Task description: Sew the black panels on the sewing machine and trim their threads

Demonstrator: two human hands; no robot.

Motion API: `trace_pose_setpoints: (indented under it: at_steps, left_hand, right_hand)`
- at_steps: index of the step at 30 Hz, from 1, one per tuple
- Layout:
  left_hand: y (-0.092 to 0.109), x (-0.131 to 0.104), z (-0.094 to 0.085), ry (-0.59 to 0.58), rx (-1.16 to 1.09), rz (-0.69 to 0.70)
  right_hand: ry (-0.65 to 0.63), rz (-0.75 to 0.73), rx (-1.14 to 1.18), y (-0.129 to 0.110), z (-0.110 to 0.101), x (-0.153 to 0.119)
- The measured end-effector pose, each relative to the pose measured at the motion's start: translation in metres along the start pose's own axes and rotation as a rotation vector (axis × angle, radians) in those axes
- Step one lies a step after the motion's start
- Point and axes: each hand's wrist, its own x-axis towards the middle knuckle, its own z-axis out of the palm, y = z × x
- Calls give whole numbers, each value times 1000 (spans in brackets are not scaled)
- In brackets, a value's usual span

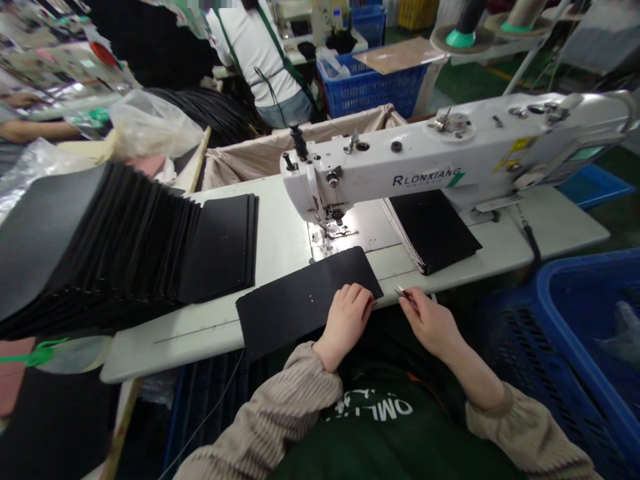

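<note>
A black panel (300, 293) lies at the table's front edge, just in front of the sewing machine's needle area, its lower left part over the edge. My left hand (349, 317) rests on the panel's right end, fingers bent together at its edge. Just right of it, my right hand (427, 320) is closed around a small pointed metal tool (401, 292), most of which is hidden in the fingers. The white sewing machine (425, 163) stands behind. Under its arm is a stack of black panels (435, 230) with light edges.
Large stacks of black panels (125, 233) fill the table's left side. A blue crate (565, 333) stands at the right. Behind the table are a fabric-lined bin (240, 167), a blue basket (370, 90) and a person (265, 60) in an apron.
</note>
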Motion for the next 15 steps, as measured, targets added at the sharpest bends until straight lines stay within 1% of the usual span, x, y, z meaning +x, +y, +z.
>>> trace_pose_setpoints:
  at_steps: [4,8,15]
  left_hand:
    - [0,-1,1,11,-22,-34]
    - [2,-1,-1,13,-28,-54]
    - [2,1,-1,-20,56,10]
  right_hand:
    - [-73,-71,-49,-7,8,-5]
    - [-83,-125,-127,-13,13,-2]
    - [-27,-60,-193,-8,9,-1]
